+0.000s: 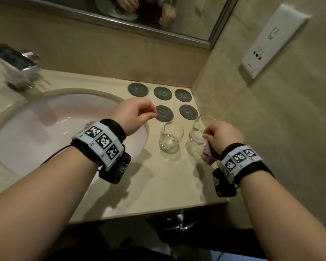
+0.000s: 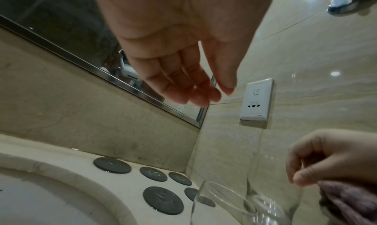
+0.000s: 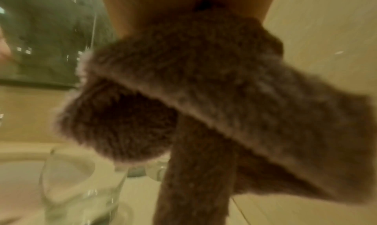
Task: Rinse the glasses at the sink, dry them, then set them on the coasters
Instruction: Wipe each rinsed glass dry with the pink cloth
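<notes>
Your right hand (image 1: 222, 137) is curled round a bunched purple cloth (image 1: 207, 157), thumb and forefinger pinched together just beside the rim of the right glass (image 1: 199, 130); whether they actually touch the rim you cannot tell from the head view. Your left hand (image 1: 134, 117) holds nothing: it hovers over the counter (image 1: 139, 185) between the sink (image 1: 45, 129) and the near-left coaster (image 1: 164, 113), and the left wrist view shows its fingers (image 2: 183, 86) loose and nearly straight.

Both glasses stand on the counter at the near edge of the coasters, the left glass (image 1: 171, 136) just beside the right one and apart from it. Each stands upright, mouth up, long axis vertical, though the right one looks slightly tilted toward the far side. Five dark round coasters lie flat beyond them, three far, two near.

Expect the glasses to be stiff, thin-walled, fragile, and slippery if wet. Take each round the lower wall, above the thick base, not by the rim. The cloth is soft and will give grip.
</notes>
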A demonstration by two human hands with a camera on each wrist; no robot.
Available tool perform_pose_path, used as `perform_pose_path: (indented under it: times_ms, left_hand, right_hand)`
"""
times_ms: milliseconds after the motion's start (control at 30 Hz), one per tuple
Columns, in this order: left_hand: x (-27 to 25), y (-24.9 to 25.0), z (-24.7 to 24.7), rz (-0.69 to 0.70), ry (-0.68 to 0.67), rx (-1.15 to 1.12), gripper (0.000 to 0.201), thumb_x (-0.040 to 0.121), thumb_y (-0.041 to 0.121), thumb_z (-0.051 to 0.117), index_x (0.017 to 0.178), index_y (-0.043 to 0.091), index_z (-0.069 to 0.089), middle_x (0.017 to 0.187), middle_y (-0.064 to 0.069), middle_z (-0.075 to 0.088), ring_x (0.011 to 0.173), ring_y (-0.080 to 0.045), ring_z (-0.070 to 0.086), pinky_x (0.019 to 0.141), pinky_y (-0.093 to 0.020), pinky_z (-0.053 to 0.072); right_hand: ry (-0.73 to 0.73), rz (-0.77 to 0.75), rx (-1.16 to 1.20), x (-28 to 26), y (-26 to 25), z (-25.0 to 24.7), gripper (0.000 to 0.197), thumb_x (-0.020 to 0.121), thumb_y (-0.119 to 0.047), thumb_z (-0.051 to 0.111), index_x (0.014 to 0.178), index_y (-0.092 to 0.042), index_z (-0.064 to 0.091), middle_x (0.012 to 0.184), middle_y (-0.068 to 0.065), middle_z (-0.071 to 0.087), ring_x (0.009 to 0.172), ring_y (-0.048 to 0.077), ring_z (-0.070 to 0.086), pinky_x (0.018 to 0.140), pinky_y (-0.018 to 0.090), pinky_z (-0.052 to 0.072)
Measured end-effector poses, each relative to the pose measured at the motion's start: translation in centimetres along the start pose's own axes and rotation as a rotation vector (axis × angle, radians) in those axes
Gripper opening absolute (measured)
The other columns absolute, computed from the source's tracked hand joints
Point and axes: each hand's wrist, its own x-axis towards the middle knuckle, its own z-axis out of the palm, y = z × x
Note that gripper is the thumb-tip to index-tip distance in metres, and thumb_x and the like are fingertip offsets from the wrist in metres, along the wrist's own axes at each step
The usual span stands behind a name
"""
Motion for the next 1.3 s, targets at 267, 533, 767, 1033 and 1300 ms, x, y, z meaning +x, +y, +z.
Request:
perform_pose_path:
  times_ms: [267,533,767,1033,1300]
  left_hand:
    - [-0.1,-0.6,0.6,-0.174,0.041,-0.079,0.005,0.087,0.019,0.064,0.086,0.017,0.069,0.078,0.003,0.067,0.074,-0.010,0.060,0.073,-0.023,0.046]
    - [-0.7,-1.0,1.3,-0.228,-0.002,-0.047,0.011,0.087,0.023,0.064,0.092,0.018,0.072,0.092,0.001,0.070,0.092,-0.015,0.063,0.088,-0.033,0.049]
    - [-1.0,-1.3,1.1,-0.234,0.037,-0.006,0.013,0.087,0.025,0.064,0.092,0.017,0.073,0.092,0.003,0.064,0.086,-0.015,0.058,0.076,-0.026,0.043]
    - [-2.3,-1.0,0.4,-0.284,0.137,-0.104,0.007,0.090,0.024,0.060,0.088,0.023,0.066,0.070,0.017,0.054,0.069,-0.004,0.049,0.063,-0.021,0.040]
    - [-7.2,-2.7,-5.7,-0.344,0.331,-0.122,0.009,0.091,0.023,0.059,0.087,0.027,0.066,0.079,0.013,0.061,0.078,-0.009,0.057,0.071,-0.022,0.049]
  right_hand:
    - [-0.112,0.025,-0.038,1.5,-0.4,2.3,0.015,0.091,-0.033,0.058,0.100,-0.027,0.069,0.104,0.001,0.068,0.098,0.022,0.061,0.070,0.026,0.041]
    - [-0.144,-0.003,-0.046,2.1,0.1,3.8,0.017,0.091,-0.033,0.058,0.101,-0.025,0.069,0.108,0.001,0.066,0.100,0.022,0.061,0.074,0.028,0.044]
    - [-0.105,-0.051,0.082,2.2,0.9,4.6,0.023,0.092,-0.029,0.057,0.113,-0.021,0.063,0.117,0.003,0.060,0.102,0.023,0.059,0.082,0.031,0.045]
    - [0.241,-0.104,0.431,0.0,0.8,0.1,0.030,0.094,-0.032,0.053,0.104,-0.007,0.067,0.101,0.007,0.062,0.089,0.020,0.054,0.082,0.028,0.040]
    - [0.042,0.047,1.576,-2.5,-7.6,-2.5,0.039,0.097,-0.046,0.042,0.087,-0.017,0.067,0.083,0.004,0.070,0.079,0.017,0.067,0.074,0.032,0.054]
